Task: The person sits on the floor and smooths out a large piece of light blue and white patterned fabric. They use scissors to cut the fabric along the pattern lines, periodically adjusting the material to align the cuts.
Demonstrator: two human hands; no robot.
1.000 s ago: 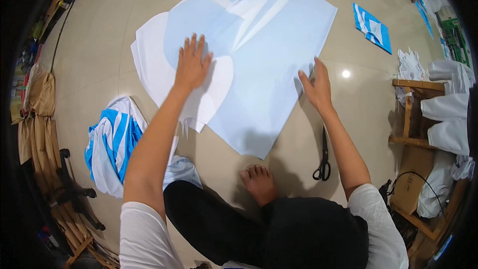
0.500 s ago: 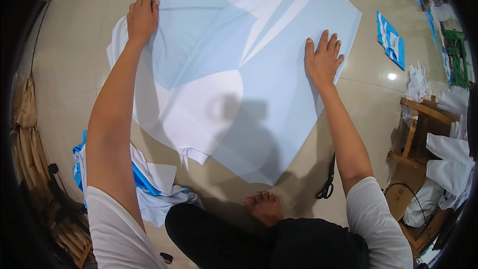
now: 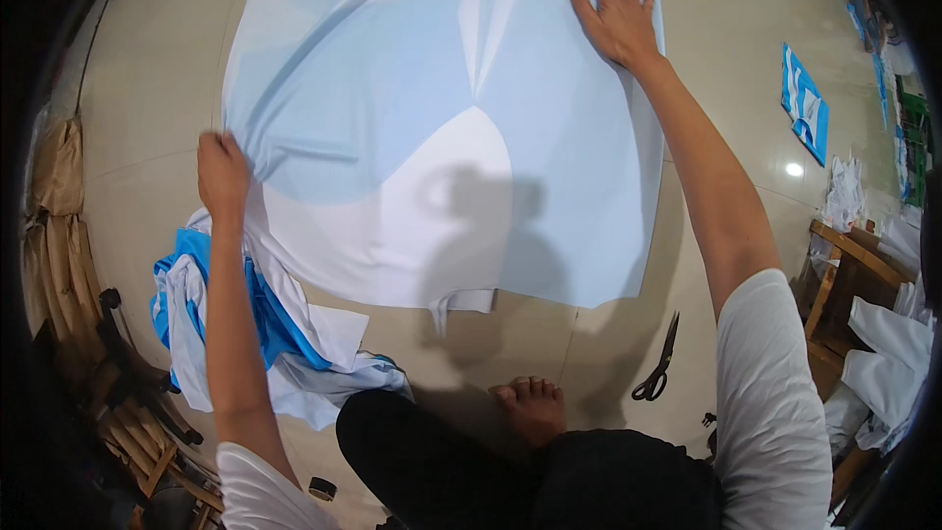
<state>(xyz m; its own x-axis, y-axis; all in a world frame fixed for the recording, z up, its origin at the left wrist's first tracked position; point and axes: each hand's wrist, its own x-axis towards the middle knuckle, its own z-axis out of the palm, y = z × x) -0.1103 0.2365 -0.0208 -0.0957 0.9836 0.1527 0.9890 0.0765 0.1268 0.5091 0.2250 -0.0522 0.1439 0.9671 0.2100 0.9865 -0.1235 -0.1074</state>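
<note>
On the beige tiled floor point(image 3: 147, 137), the left hand point(image 3: 222, 173) pinches the light-blue fabric point(image 3: 412, 118); the right hand point(image 3: 616, 16) presses it flat, open. Scissors point(image 3: 659, 363) lie nearby.

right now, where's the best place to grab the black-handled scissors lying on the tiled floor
Take the black-handled scissors by the loop handles, coming from the right hand's side. They lie flat, handles toward the person, blades pointing away toward the light blue fabric sheet.

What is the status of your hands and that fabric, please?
Left hand gripping left edge of pale blue and white fabric sheet. Right hand pressed flat on it. Black scissors clear, on floor.
</note>
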